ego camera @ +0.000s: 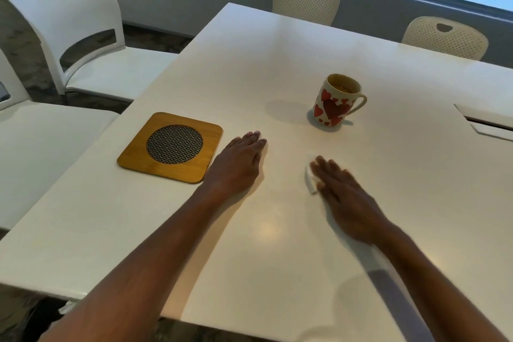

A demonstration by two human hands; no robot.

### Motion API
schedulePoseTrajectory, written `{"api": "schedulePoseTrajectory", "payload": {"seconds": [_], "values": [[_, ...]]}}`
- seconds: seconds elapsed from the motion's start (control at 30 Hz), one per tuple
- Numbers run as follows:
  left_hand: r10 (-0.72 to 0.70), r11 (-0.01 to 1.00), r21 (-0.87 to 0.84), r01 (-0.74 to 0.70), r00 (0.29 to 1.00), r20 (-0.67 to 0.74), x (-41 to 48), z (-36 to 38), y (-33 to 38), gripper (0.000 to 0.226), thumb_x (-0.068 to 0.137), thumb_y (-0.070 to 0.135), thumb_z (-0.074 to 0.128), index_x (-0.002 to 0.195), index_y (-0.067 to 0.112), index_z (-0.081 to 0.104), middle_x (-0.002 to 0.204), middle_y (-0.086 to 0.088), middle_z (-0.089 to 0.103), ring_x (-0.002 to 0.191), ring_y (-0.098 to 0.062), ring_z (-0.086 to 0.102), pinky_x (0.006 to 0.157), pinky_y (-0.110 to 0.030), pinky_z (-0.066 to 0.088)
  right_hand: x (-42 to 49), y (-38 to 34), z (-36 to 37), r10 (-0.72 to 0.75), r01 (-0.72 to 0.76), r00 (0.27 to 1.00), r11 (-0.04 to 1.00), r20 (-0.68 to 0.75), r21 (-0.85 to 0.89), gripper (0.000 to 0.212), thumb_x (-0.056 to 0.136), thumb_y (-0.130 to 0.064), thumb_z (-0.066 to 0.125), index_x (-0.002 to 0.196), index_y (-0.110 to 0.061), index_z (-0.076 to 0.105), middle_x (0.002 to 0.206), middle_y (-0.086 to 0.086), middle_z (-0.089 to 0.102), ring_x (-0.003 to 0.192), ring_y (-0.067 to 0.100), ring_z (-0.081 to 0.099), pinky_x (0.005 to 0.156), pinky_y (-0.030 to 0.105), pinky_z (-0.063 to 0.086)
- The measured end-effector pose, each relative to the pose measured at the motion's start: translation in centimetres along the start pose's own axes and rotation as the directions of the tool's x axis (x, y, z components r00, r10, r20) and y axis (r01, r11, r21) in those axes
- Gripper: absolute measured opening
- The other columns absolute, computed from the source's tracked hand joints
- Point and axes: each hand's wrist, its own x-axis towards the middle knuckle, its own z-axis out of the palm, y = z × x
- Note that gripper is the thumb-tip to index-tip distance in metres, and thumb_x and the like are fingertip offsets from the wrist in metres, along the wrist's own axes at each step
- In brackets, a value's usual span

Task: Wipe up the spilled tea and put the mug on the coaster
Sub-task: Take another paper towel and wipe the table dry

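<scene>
On the white table, the right hand lies flat, fingers spread, pressing a white tissue to the surface at centre frame; the hand is blurred. The left hand rests palm down and empty, fingers straight and together, just right of the wooden coaster at centre left. The heart-patterned mug stands upright above the right hand, well apart from the coaster, with tea inside.

Glossy white table, wooden coaster (woven-mesh centre), glazed mug.
</scene>
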Motion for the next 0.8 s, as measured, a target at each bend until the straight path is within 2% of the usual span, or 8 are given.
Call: {"api": "schedulePoseTrajectory", "payload": {"seconds": [0.1,0.17,0.33,0.5,0.6,0.67,0.73,0.8], "values": [[-0.007,1.0,-0.027,0.007,1.0,0.013,0.0,-0.3,0.2,0.042,0.102,0.018,0.031,0.142,0.016,0.042,0.156,-0.001,0.03,0.145,-0.01,0.02,0.116,-0.024,0.01,3.8,0.7,-0.2,0.092,-0.092,0.996,0.996,-0.023,0.004,0.048,0.105,-0.035,0.023,0.152,-0.033,0.014,0.161,-0.013,0.004,0.149,0.007,-0.001,0.119,0.027,0.001],[-0.015,0.999,-0.038,0.016,1.0,0.013,0.0,-0.3,0.4,0.042,0.102,0.016,0.031,0.142,0.016,0.042,0.155,-0.001,0.03,0.145,-0.01,0.021,0.116,-0.024,0.01,5.8,-0.7,0.3,0.097,-0.096,0.994,0.995,-0.056,0.012,0.047,0.105,-0.032,0.026,0.152,-0.029,0.019,0.162,-0.008,0.009,0.149,0.011,0.002,0.119,0.031,0.003],[-0.038,0.998,-0.044,0.039,0.999,0.018,0.4,-0.5,0.5,0.049,0.094,0.003,0.037,0.143,0.012,0.041,0.155,-0.002,0.032,0.144,-0.01,0.022,0.115,-0.024,0.01,4.4,-7.6,3.0,-0.189,0.193,0.981,0.978,-0.05,0.075,0.047,0.103,-0.019,0.035,0.149,-0.028,0.027,0.16,-0.009,0.017,0.146,0.006,0.003,0.114,0.028,0.002],[-0.024,1.0,-0.015,0.024,1.0,0.005,0.4,-0.4,0.4,0.058,0.09,-0.008,0.034,0.145,0.012,0.037,0.156,0.0,0.03,0.144,-0.008,0.02,0.117,-0.025,0.01,-1.9,-7.5,2.8,-0.267,0.268,0.963,0.957,-0.024,0.112,0.049,0.102,-0.018,0.038,0.147,-0.033,0.026,0.156,-0.019,0.02,0.147,0.0,0.006,0.119,0.02,0.005],[-0.017,1.0,-0.004,0.017,1.0,-0.013,0.2,-0.1,0.3,0.057,0.092,-0.008,0.031,0.145,0.012,0.036,0.156,0.0,0.029,0.144,-0.008,0.021,0.116,-0.022,0.008,-5.1,-3.5,1.4,-0.126,0.138,0.988,0.982,-0.094,0.131,0.049,0.096,-0.019,0.044,0.143,-0.029,0.037,0.151,-0.017,0.029,0.146,0.006,0.019,0.116,0.012,0.005],[-0.025,1.0,0.0,0.025,1.0,-0.015,0.2,-0.1,0.3,0.058,0.092,-0.008,0.03,0.146,0.012,0.036,0.156,0.001,0.029,0.144,-0.007,0.02,0.116,-0.022,0.008,-5.4,-0.5,0.3,0.003,0.017,0.987,0.992,-0.16,0.126,0.052,0.093,-0.007,0.052,0.141,-0.025,0.042,0.148,-0.015,0.031,0.144,0.012,0.025,0.114,0.009,0.006],[-0.025,1.0,-0.002,0.025,1.0,-0.012,0.2,-0.1,0.3,0.058,0.092,-0.008,0.03,0.145,0.012,0.036,0.156,0.001,0.029,0.145,-0.007,0.02,0.117,-0.023,0.008,-4.0,1.5,-0.5,0.071,-0.055,0.983,0.994,-0.169,0.093,0.054,0.095,-0.002,0.05,0.144,-0.025,0.04,0.15,-0.015,0.03,0.145,0.01,0.023,0.115,0.014,0.008],[-0.025,1.0,-0.008,0.025,1.0,-0.004,0.2,-0.2,0.3,0.058,0.091,-0.009,0.031,0.145,0.011,0.036,0.156,0.0,0.029,0.145,-0.008,0.02,0.117,-0.023,0.009,-1.2,2.3,-0.7,0.125,-0.11,0.973,0.99,-0.193,0.09,0.05,0.099,-0.008,0.044,0.147,-0.023,0.037,0.155,-0.011,0.028,0.147,0.01,0.019,0.119,0.025,0.01]]}}
